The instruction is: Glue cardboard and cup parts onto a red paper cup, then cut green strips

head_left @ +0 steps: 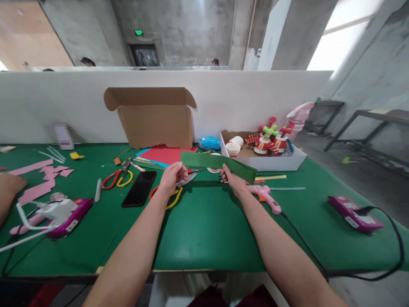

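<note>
A long green paper strip (207,161) stretches between my two hands above the table. My left hand (173,178) has its fingers curled at the strip's left end, pinching it. My right hand (231,178) grips the lower edge, right of its middle, and the right end extends past the hand. Below my left hand lies a pair of scissors (174,199) with red and yellow handles, partly hidden by the wrist. A pink glue gun (270,199) with a glue stick in its back rests beside my right forearm.
Left are a black phone (139,189), more scissors (119,178) and pink paper pieces (38,189). Red and blue paper sheets (168,154) lie behind. A cardboard box (271,163) holds cups and red figures. Purple power strips (354,215) sit at both sides; another person's hand (11,187) is far left.
</note>
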